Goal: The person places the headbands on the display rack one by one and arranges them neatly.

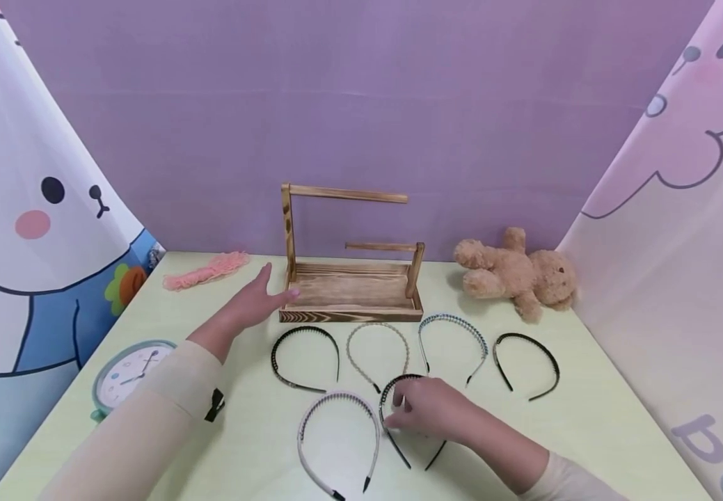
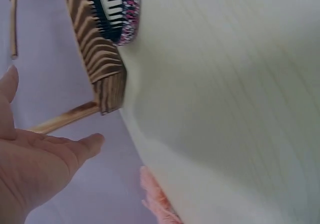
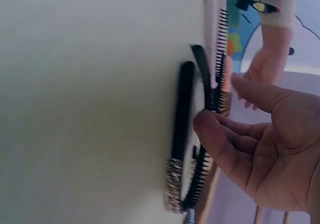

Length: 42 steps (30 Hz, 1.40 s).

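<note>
My right hand (image 1: 433,410) reaches over a black toothed headband (image 1: 399,451) with a glittery outer band (image 3: 174,184). Its thumb and fingers stand apart around one side of the band; whether a fingertip touches it, I cannot tell. At the left end of a wooden rack (image 1: 351,316), my left hand (image 1: 255,303) is held with fingers extended and thumb spread, and nothing is in it. The rack has a low tray and two bars, one higher than the other. A pale lilac headband (image 1: 339,395) lies left of the right hand.
Behind, a row holds a dark glittery headband (image 1: 303,329), a cream one (image 1: 376,325), a blue one (image 1: 450,318) and a black one (image 1: 527,339). A teddy bear (image 1: 514,275) lies back right, pink yarn (image 1: 207,271) back left. A clock (image 1: 126,372) sits beside the left forearm.
</note>
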Each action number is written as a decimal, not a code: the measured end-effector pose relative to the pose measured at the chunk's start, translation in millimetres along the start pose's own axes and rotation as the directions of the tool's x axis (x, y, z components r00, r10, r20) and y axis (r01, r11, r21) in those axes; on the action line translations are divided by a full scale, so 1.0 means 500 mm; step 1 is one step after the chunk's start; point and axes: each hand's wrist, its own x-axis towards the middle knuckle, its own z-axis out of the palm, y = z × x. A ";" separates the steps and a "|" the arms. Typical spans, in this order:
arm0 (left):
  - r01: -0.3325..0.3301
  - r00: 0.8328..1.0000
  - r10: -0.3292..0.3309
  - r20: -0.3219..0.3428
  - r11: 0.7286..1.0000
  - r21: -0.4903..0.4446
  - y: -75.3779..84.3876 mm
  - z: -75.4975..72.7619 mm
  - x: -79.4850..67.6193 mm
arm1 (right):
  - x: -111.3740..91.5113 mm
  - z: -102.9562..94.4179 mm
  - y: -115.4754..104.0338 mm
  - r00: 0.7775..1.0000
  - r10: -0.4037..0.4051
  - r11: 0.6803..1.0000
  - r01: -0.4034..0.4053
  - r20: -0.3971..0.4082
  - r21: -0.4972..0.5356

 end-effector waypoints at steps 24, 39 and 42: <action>0.002 1.000 -0.004 0.030 0.999 0.048 -0.024 0.038 0.059 | -0.010 0.036 -0.014 0.992 0.082 0.989 -0.093 0.099 0.111; 0.020 0.999 -0.022 0.025 0.997 0.074 -0.020 0.047 0.064 | -0.052 -0.069 -0.034 0.995 -0.087 0.996 0.088 -0.044 0.024; 0.027 0.999 -0.029 0.024 0.997 0.069 -0.019 0.047 0.067 | -0.054 -0.092 -0.041 0.991 -0.114 0.993 0.115 -0.067 0.020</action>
